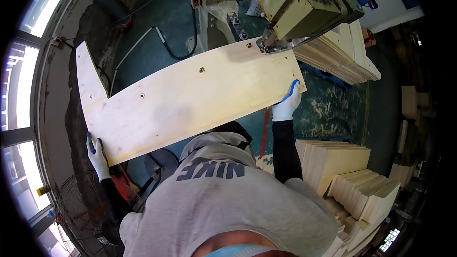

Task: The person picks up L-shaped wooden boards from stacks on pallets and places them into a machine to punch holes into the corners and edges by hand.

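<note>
A long pale plywood panel [181, 97] with a curved far edge lies level in front of me, its left end rising into a narrow arm. Several small metal inserts dot its face. My left hand [98, 158], in a white glove with blue-grey fingertips, grips the near left corner. At the right end, my right hand [288, 102], gloved in white and blue, holds the near edge with its thumb on top. The panel's far right part sits under the metal head of a green machine [273, 43], which covers a little of the far edge.
Stacked plywood panels [340, 52] stand beyond the machine on the right. More stacks of cut boards [333, 162] sit at my right side. A wire-cage fan [83, 209] is low on the left, near the windows [21, 90]. A black cable [183, 54] hangs behind the panel.
</note>
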`<state>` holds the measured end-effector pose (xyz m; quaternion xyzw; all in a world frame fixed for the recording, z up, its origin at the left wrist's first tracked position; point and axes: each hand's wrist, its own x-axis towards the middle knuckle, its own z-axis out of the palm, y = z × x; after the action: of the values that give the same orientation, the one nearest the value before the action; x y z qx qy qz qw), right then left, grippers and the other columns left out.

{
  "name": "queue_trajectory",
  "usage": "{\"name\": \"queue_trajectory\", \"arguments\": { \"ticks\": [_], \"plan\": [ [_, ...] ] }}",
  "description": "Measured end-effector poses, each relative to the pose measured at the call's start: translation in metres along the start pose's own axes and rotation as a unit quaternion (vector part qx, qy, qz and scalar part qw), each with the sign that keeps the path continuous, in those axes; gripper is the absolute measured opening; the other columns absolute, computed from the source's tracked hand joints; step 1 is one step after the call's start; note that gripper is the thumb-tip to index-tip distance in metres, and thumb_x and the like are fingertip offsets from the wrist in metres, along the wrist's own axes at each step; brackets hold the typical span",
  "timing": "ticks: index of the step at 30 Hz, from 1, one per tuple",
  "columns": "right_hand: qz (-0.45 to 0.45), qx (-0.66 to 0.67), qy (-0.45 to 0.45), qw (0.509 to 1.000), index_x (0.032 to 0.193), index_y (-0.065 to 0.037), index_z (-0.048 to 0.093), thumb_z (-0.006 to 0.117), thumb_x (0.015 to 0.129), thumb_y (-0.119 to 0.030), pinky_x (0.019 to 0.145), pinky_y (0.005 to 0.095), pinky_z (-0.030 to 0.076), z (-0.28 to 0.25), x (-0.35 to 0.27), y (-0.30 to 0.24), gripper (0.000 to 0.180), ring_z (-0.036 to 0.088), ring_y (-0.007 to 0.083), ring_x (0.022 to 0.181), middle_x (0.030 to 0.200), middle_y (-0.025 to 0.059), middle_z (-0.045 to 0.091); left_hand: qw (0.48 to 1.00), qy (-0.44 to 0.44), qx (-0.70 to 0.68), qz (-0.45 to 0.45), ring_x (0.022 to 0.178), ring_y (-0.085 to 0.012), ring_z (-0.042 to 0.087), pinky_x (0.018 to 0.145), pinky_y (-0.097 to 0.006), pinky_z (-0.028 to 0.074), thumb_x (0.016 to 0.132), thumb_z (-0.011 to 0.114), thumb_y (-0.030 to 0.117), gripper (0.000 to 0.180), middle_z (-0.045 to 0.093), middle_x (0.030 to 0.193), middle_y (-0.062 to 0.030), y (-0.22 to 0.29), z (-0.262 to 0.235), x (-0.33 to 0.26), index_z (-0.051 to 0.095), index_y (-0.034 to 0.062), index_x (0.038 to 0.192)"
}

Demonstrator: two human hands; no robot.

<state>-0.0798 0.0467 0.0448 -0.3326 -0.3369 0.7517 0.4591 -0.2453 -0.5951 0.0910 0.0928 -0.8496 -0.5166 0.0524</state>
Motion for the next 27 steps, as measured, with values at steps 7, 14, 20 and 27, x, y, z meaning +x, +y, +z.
{"name": "queue_trajectory", "arguments": {
  "ticks": [7,14,20,27],
  "plan": [
    [0.032,-0.009,-0.054,0.998,0.138,0.001,0.046,0.058,0.104,-0.031,0.096,0.0374,0.053,0.013,-0.039,0.000,0.048,0.062,0.0221,0.115,0.131,0.0133,0.058,1.000,0.018,0.001,-0.002,0.130,-0.0121,0.049,0.104,-0.023,0.041,0.101,0.059,0.010,0.055,0.046,0.154,-0.0085,-0.045,-0.064,-0.014,0.041,-0.0042,0.150],
    [0.074,0.014,-0.061,0.995,0.137,0.001,0.048,0.058,0.104,-0.028,0.102,0.0347,0.049,0.035,-0.037,0.033,0.045,0.060,0.0193,0.119,0.132,0.0123,0.058,0.997,0.074,-0.014,-0.009,0.136,-0.0154,0.045,0.108,-0.026,0.039,0.101,0.059,0.011,0.054,0.045,0.155,-0.0095,-0.060,-0.097,-0.037,0.042,-0.0038,0.150],
    [0.036,-0.009,-0.089,0.995,0.138,0.001,0.049,0.057,0.104,-0.029,0.101,0.0333,0.049,0.047,-0.022,0.035,0.046,0.060,0.0186,0.118,0.130,0.0115,0.059,0.998,0.056,-0.015,-0.009,0.142,-0.0183,0.041,0.114,-0.029,0.035,0.102,0.058,0.012,0.055,0.042,0.157,-0.0110,-0.070,-0.087,-0.039,0.040,-0.0039,0.151],
    [0.042,-0.015,-0.065,0.997,0.138,0.002,0.049,0.060,0.103,-0.027,0.096,0.0338,0.051,0.045,-0.022,0.034,0.047,0.062,0.0191,0.113,0.129,0.0118,0.060,0.999,0.040,-0.005,-0.010,0.143,-0.0184,0.039,0.115,-0.029,0.034,0.102,0.058,0.013,0.057,0.039,0.159,-0.0115,-0.062,-0.073,-0.020,0.037,-0.0035,0.152]
  ]
}}
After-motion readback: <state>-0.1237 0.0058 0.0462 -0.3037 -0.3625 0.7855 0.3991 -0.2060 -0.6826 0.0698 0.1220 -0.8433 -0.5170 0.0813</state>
